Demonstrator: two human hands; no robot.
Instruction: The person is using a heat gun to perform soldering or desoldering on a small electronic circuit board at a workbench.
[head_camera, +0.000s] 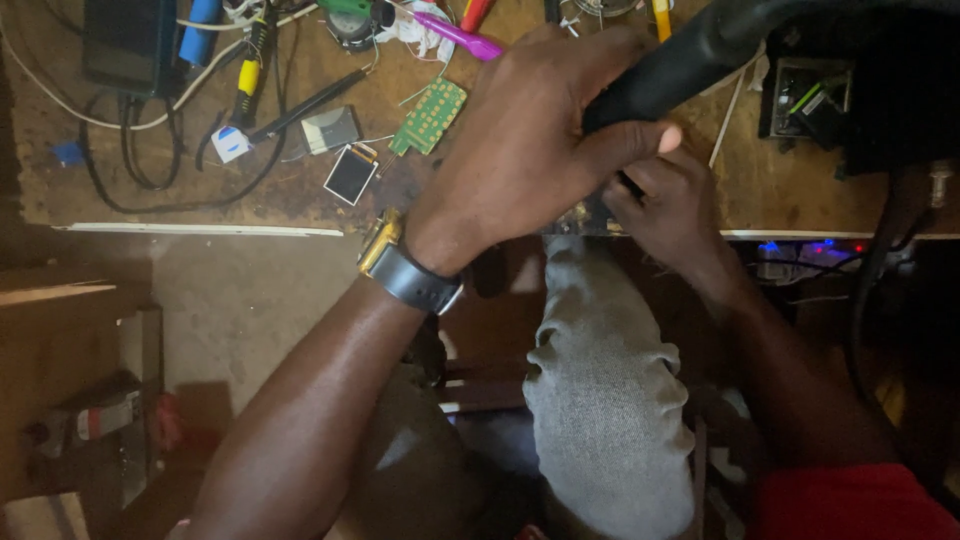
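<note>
The left hand (530, 140) hides most of what lies under it at the bench (60, 190) edge. Its fingers wrap a black handle (680, 65), whose upper end runs out of frame. The right hand (665, 205), below, pinches something too dark to identify. A green circuit board (430, 115) lies just left.

Both forearms are bare to the elbow. The left hand (530, 150) carries a wristwatch (400, 262) with a squarish gold-coloured case and a broad dark grey strap. Grey trousers (610, 400) cover the legs, and a red garment (850, 505) shows beside the right arm.
</note>
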